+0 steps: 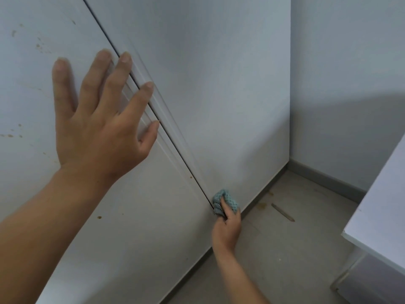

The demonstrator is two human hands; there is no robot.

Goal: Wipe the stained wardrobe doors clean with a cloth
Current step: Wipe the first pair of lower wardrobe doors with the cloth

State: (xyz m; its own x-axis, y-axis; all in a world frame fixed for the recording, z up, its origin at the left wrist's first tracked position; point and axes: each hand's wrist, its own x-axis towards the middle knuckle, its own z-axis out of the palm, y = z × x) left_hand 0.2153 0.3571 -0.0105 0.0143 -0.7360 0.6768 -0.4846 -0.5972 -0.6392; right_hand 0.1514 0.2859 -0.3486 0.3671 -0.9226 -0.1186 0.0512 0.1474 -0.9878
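Observation:
Two white wardrobe doors fill the view, split by a dark vertical gap. The left door (32,84) carries several small brown stains, near its top, at mid height and lower down. The right door (219,95) looks plain white. My left hand (98,119) lies flat with spread straight fingers on the left door, fingertips reaching across the gap. Low down, my right hand (228,227) grips a bunched teal cloth (225,200) and presses it against the bottom of the right door, right beside the gap.
A grey floor (295,249) runs along the wardrobe base, with brownish marks and a thin stick-like piece (282,212) lying on it. A grey wall with a skirting board (328,178) stands at the right. A white furniture edge (377,216) juts in at the lower right.

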